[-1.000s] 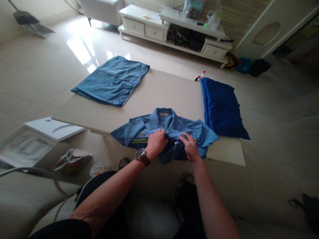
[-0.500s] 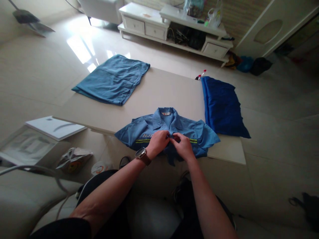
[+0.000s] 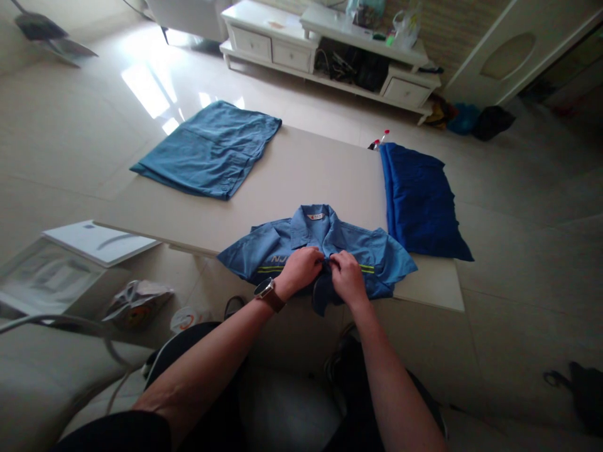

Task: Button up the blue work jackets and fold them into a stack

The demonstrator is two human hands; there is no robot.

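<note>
A light blue collared work shirt (image 3: 268,242) lies face up at the near edge of the table, with a yellow-green stripe across its chest and its lower part hanging over the edge. My left hand (image 3: 304,269), with a watch on the wrist, pinches the shirt's front opening below the collar. Close beside it, my right hand (image 3: 347,276) pinches the other side of that opening. The fingertips of both hands almost meet. Whether a button sits between them is too small to make out.
Folded blue-grey cloth (image 3: 207,150) lies at the table's far left, and a folded dark blue garment (image 3: 419,201) at the right end. Red-capped bottles (image 3: 381,139) show behind the white table (image 3: 325,163). A white box (image 3: 98,242) stands on the floor at left.
My hands have shifted slightly at the shirt's opening, the right hand's fingers curling in more and the fingertips parting a little. The shirt and other garments stay in place.
</note>
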